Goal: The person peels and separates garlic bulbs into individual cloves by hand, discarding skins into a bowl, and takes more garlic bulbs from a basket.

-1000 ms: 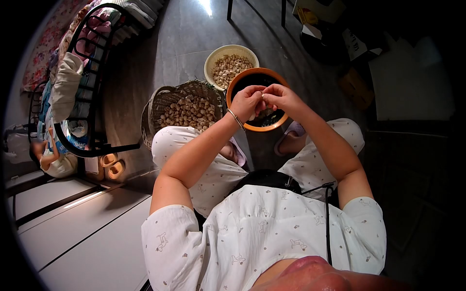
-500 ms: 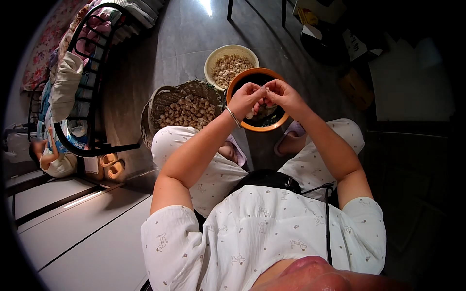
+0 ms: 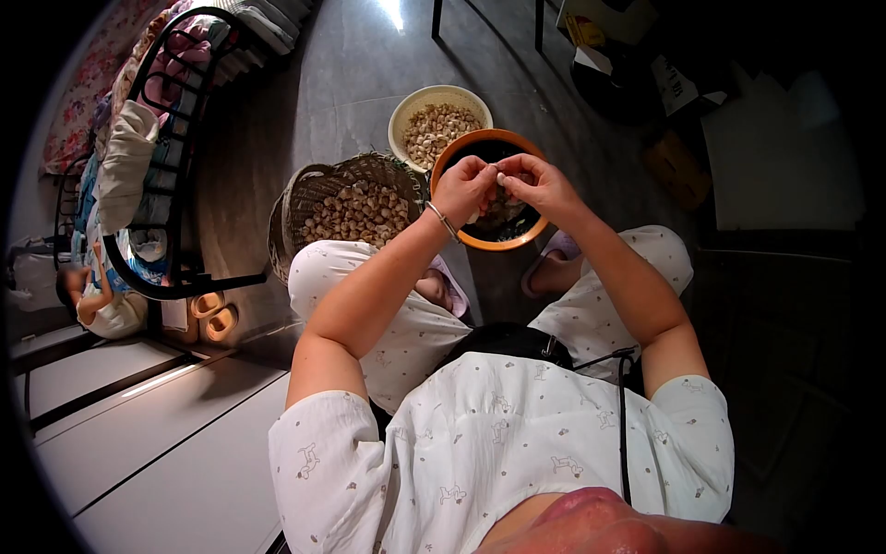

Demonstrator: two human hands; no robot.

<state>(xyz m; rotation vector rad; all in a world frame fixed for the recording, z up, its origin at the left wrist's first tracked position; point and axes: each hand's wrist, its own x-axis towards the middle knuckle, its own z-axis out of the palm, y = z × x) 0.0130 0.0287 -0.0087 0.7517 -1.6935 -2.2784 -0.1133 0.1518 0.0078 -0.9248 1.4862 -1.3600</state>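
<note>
Over the orange-rimmed basin (image 3: pixel 506 246), my left hand (image 3: pixel 463 192) and my right hand (image 3: pixel 544 192) meet at the fingertips. A small pale piece, seemingly a garlic clove (image 3: pixel 501 177), sits between them, pinched by my right hand. My left hand is closed too, with a whitish bit showing under its fingers; what it holds is hard to make out. Pale scraps lie in the dark inside of the basin. Behind it a cream bowl (image 3: pixel 399 120) holds many cloves. To the left, a woven basket (image 3: pixel 297 198) holds garlic bulbs (image 3: pixel 355 214).
My knees and slippered feet flank the near side of the basin. A black metal bed frame (image 3: pixel 175 185) stands at the left, with tan slippers (image 3: pixel 220 321) beside it and another person (image 3: pixel 111 309) beyond. Boxes (image 3: pixel 683 88) are at the back right; thin dark legs stand at the top.
My fingertips have drawn slightly apart, and the pale piece between them shows more clearly. My arms have hardly moved, and the containers are in the same places.
</note>
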